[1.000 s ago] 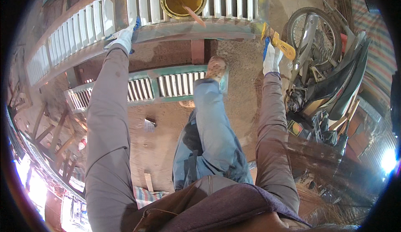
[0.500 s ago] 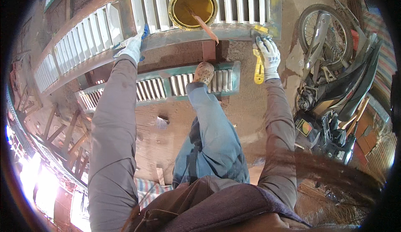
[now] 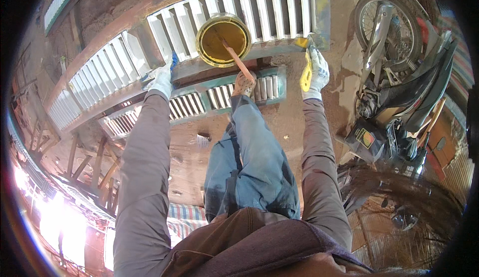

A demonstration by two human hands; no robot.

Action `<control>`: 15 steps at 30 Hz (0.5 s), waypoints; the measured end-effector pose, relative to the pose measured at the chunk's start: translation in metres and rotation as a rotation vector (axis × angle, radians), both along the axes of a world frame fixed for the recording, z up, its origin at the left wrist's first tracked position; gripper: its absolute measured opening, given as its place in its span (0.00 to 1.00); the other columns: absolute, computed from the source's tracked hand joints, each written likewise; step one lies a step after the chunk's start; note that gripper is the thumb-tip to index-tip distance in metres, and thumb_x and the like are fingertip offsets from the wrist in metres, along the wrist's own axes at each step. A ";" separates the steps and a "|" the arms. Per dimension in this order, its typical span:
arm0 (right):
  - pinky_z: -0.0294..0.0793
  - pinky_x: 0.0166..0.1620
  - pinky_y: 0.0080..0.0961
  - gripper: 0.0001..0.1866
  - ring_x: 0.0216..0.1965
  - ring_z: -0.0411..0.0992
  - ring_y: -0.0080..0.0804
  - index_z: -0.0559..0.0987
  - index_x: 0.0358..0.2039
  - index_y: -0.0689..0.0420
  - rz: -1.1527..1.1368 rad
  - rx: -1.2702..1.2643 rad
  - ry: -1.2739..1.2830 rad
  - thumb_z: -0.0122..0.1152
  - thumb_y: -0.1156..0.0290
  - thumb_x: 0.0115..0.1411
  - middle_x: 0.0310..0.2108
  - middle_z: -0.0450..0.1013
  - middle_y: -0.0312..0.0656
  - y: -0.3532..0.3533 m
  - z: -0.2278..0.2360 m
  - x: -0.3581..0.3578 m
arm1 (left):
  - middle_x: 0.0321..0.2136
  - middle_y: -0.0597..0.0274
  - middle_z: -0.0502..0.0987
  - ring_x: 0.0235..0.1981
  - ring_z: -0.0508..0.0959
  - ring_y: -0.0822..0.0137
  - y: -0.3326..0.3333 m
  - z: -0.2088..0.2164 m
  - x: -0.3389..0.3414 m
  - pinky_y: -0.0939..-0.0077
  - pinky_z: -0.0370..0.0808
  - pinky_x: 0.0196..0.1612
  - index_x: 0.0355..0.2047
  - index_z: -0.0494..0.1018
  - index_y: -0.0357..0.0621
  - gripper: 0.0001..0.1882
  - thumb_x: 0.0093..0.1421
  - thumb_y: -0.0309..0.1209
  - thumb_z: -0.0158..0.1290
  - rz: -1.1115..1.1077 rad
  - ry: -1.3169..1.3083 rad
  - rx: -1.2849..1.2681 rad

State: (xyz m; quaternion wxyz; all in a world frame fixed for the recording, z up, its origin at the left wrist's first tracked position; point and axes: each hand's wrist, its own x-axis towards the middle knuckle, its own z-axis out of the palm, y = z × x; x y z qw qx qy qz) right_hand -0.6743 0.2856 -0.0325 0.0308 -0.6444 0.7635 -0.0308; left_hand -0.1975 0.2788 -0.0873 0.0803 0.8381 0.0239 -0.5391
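Observation:
A long slatted panel (image 3: pixel 287 48), with white slats in a brownish-grey frame, stretches across the far side. My left hand (image 3: pixel 160 81), in a white glove with blue fingertips, grips the near rail of its frame. At the panel's right end, my gloved right hand (image 3: pixel 317 74) is closed around what looks like a yellow-handled paintbrush (image 3: pixel 305 76); its working end is unclear against the frame corner. Between the hands, a round tin (image 3: pixel 200 52) of yellow-brown liquid rests on the panel. A reddish-brown stick (image 3: pixel 240 66) leans out over its near rim.
Below the large panel lies a smaller green-framed slatted panel (image 3: pixel 199 90), with my shoe (image 3: pixel 243 84) over it. A motorcycle (image 3: pixel 394 72) stands at the right, near a black bag (image 3: pixel 365 139). Wooden trestle legs (image 3: pixel 102 164) are at the left, and a striped sheet (image 3: pixel 185 212) lies behind my legs.
The large panel and tin appear lower in the picture. My left hand stays at the near rail. My right hand has turned slightly and shifted a little left with the paintbrush.

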 end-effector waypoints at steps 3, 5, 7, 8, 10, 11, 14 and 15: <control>0.74 0.51 0.28 0.21 0.50 0.73 0.32 0.77 0.53 0.43 -0.013 0.003 0.020 0.56 0.68 0.58 0.51 0.74 0.35 0.007 -0.003 0.011 | 0.65 0.51 0.48 0.64 0.55 0.49 0.013 -0.018 0.010 0.38 0.65 0.55 0.64 0.50 0.46 0.55 0.47 0.66 0.60 -0.012 -0.021 0.009; 0.73 0.52 0.28 0.20 0.49 0.73 0.32 0.77 0.53 0.44 -0.006 -0.001 0.018 0.55 0.69 0.59 0.51 0.75 0.35 0.002 -0.004 0.018 | 0.65 0.50 0.46 0.64 0.55 0.49 0.018 -0.029 0.019 0.39 0.66 0.54 0.64 0.49 0.45 0.55 0.48 0.65 0.60 -0.023 -0.050 -0.005; 0.72 0.52 0.28 0.21 0.49 0.74 0.33 0.77 0.54 0.47 0.000 0.023 0.050 0.56 0.70 0.59 0.51 0.75 0.35 0.000 -0.002 0.012 | 0.65 0.49 0.44 0.64 0.54 0.48 0.010 -0.027 0.013 0.39 0.68 0.53 0.63 0.47 0.44 0.55 0.48 0.65 0.60 -0.035 -0.028 -0.022; 0.74 0.51 0.27 0.19 0.49 0.73 0.32 0.77 0.51 0.44 -0.006 0.034 0.076 0.53 0.69 0.59 0.52 0.74 0.34 -0.001 -0.004 0.011 | 0.66 0.44 0.32 0.66 0.50 0.45 0.007 -0.024 0.015 0.40 0.69 0.53 0.65 0.35 0.40 0.64 0.46 0.65 0.61 -0.017 0.052 -0.038; 0.74 0.51 0.27 0.18 0.49 0.73 0.32 0.78 0.50 0.44 -0.008 0.044 0.104 0.53 0.69 0.59 0.52 0.74 0.34 -0.005 -0.006 0.010 | 0.67 0.42 0.26 0.65 0.52 0.44 0.001 -0.016 0.010 0.41 0.72 0.50 0.67 0.31 0.38 0.68 0.45 0.66 0.61 -0.039 0.044 -0.038; 0.74 0.52 0.27 0.18 0.49 0.73 0.32 0.78 0.50 0.44 -0.009 0.050 0.118 0.54 0.69 0.58 0.51 0.74 0.34 -0.007 -0.007 0.009 | 0.68 0.40 0.23 0.65 0.53 0.43 -0.005 -0.015 0.007 0.41 0.73 0.49 0.68 0.28 0.37 0.71 0.45 0.67 0.61 -0.054 0.043 -0.046; 0.73 0.52 0.26 0.19 0.48 0.74 0.32 0.77 0.52 0.42 0.008 0.092 0.132 0.54 0.69 0.59 0.51 0.75 0.32 -0.009 -0.004 0.018 | 0.67 0.44 0.39 0.62 0.58 0.47 -0.014 -0.004 -0.001 0.42 0.72 0.48 0.66 0.41 0.40 0.62 0.46 0.68 0.59 -0.084 0.040 -0.096; 0.73 0.52 0.26 0.20 0.48 0.74 0.32 0.77 0.52 0.41 0.023 0.103 0.134 0.54 0.69 0.59 0.50 0.75 0.31 -0.009 -0.002 0.021 | 0.66 0.46 0.46 0.61 0.60 0.48 -0.017 0.005 -0.006 0.42 0.72 0.48 0.65 0.48 0.42 0.58 0.47 0.68 0.59 -0.096 0.027 -0.112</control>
